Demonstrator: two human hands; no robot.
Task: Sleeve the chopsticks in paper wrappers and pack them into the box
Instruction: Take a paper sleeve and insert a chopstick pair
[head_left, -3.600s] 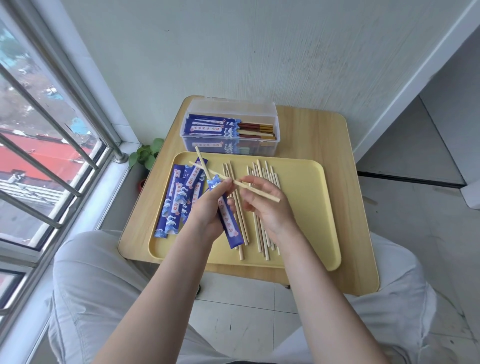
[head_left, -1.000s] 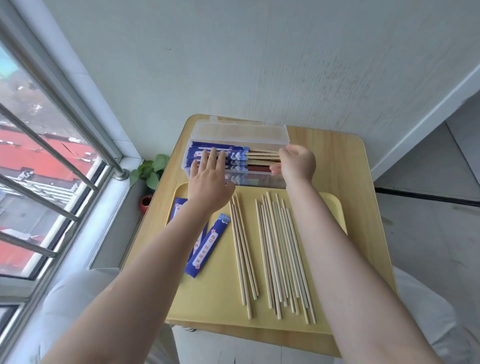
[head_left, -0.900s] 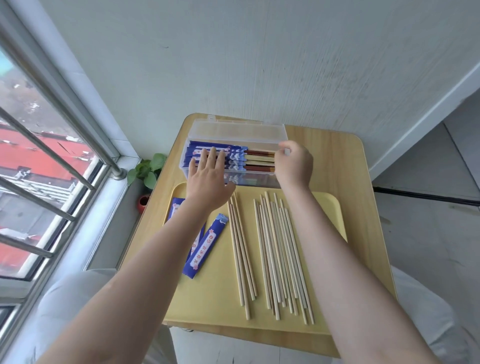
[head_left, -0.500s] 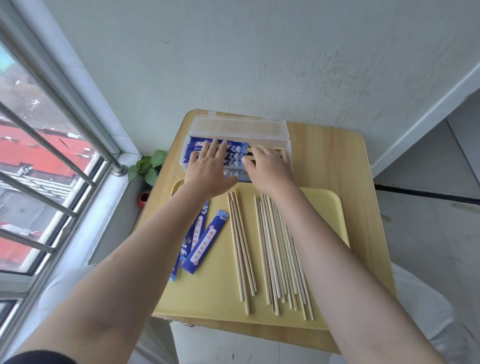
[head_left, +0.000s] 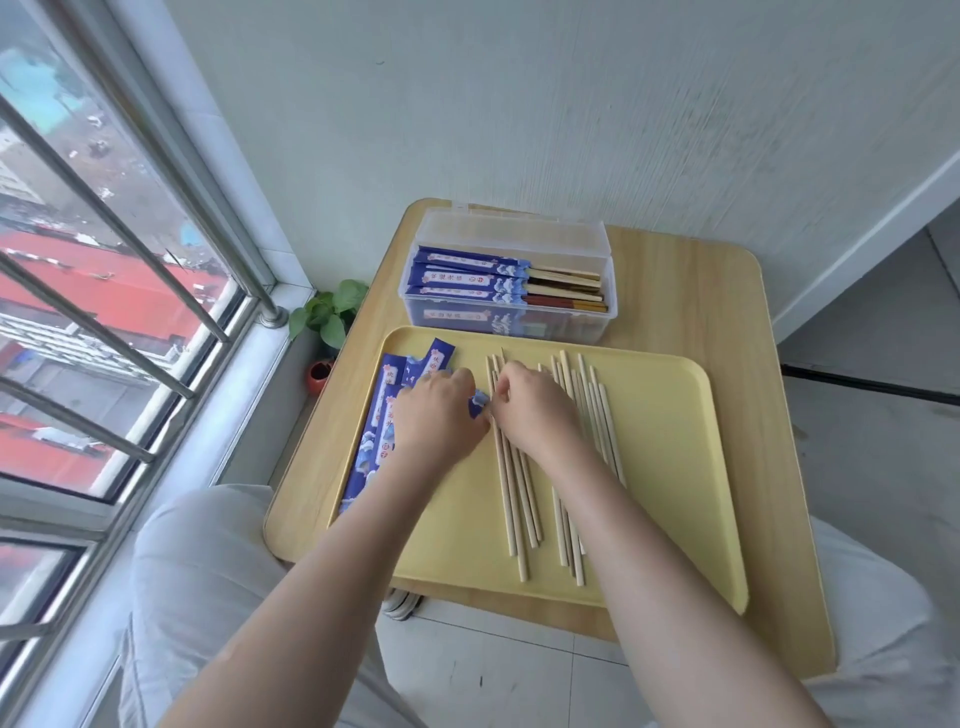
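Two hands: both down on the yellow tray (head_left: 670, 499), knuckles up, close together near its left-centre.
Left hand (head_left: 439, 418): fingers curled over the blue paper wrappers (head_left: 387, 415); a blue wrapper end pokes out at the fingertips, so it looks like a grip on one wrapper, though the fingertips are hidden under the hand.
Right hand (head_left: 532, 410): fingers curled down onto the near group of bare chopsticks (head_left: 511, 493); looks like a pinch on one or two sticks, but contact is hidden, so cannot tell for sure.
Why hands meet: wrapper mouth and stick tips brought to the same spot, likely so the pair slides straight in.
Stock layout: wrappers fanned on the tray's left side, bare sticks in two loose groups centre and right, all running near-to-far. Each hand gets its own supply.
Box (head_left: 597, 317): clear plastic, lid open toward the wall, just beyond the tray's far edge on the wooden table (head_left: 691, 291). Sleeved pairs lie crosswise inside, blue ends left, exposed ends right, stacked flat.
Progress (judgement): several pairs packed, many sticks still bare.
Risk: grabbing an odd count of sticks from the tight bundle.
Off-task: small potted plant (head_left: 327, 322) below the table's left edge by the window.
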